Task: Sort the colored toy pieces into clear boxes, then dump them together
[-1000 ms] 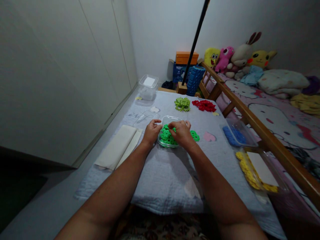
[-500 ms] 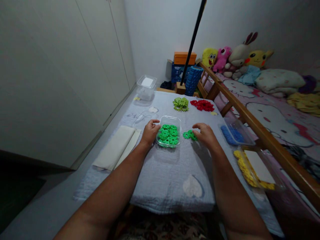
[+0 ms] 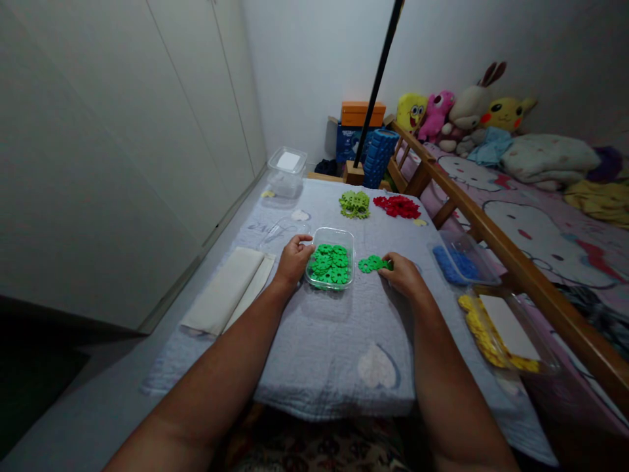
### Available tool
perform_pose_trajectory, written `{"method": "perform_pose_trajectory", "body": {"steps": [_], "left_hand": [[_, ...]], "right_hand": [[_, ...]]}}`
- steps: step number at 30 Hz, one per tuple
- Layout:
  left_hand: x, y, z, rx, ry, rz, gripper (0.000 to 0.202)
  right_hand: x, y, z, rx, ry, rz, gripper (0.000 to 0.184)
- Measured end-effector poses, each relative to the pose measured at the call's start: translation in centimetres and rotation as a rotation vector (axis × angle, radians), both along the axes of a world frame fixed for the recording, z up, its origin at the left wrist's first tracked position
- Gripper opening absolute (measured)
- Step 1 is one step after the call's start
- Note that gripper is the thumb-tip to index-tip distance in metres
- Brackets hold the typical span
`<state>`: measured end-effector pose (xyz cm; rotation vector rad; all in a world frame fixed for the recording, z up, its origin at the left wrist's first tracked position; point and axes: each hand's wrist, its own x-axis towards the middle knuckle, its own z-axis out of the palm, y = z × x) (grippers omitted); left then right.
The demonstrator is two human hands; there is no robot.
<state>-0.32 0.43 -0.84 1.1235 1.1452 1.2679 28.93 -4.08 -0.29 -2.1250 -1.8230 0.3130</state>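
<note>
A clear plastic box (image 3: 330, 287) stands in the middle of the table, holding a heap of green snowflake discs (image 3: 331, 262). My left hand (image 3: 295, 261) is closed on its left side, thumb and fingers at the rim. Right of the box, a few more green snowflake discs (image 3: 369, 263) lie in a short row on the cloth. At the right end of that row my right hand (image 3: 400, 272) pinches a green disc, partly hidden by the fingers. Farther back sit a light green pile of discs (image 3: 354, 204) and a red pile of discs (image 3: 397, 206).
A folded cream cloth (image 3: 226, 288) and a clear lid (image 3: 285, 231) lie on the left. A lidded clear box (image 3: 287, 172) stands at the back left. Boxes of blue pieces (image 3: 456, 264) and yellow pieces (image 3: 486, 337) line the right side, beside the wooden bed rail (image 3: 491, 226).
My right hand has lowered onto the loose green discs, and its fingers have closed on one at the right end. My left hand stays at the box.
</note>
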Motion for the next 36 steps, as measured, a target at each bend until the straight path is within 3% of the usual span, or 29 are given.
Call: {"method": "perform_pose_trajectory", "body": {"steps": [9, 14, 17, 20, 27, 31, 36], "left_hand": [[0.0, -0.3, 0.5, 0.004, 0.016, 0.001, 0.041], [0.0, -0.1, 0.3, 0.0, 0.007, -0.004, 0.042], [0.0, 0.0, 0.1, 0.002, 0.004, -0.009, 0.042], [0.0, 0.0, 0.0, 0.01, 0.011, -0.008, 0.041], [0.0, 0.1, -0.1, 0.004, 0.005, -0.002, 0.041], [0.0, 0.2, -0.1, -0.001, 0.003, -0.001, 0.042], [0.0, 0.2, -0.1, -0.001, 0.004, -0.005, 0.042]], "right_hand": [[0.5, 0.3, 0.8, 0.046, 0.083, 0.029, 0.025], [-0.6, 0.2, 1.8, 0.26, 0.471, -0.025, 0.023], [-2.5, 0.1, 2.5, 0.367, 0.71, 0.005, 0.026], [-4.9, 0.1, 3.1, 0.426, 0.816, 0.065, 0.027], [-8.7, 1.0, 3.7, 0.412, 0.497, 0.221, 0.006], [-9.4, 1.5, 3.3, 0.374, 0.284, 0.208, 0.008], [-9.6, 1.9, 2.3, 0.379, 0.215, 0.148, 0.01]]}}
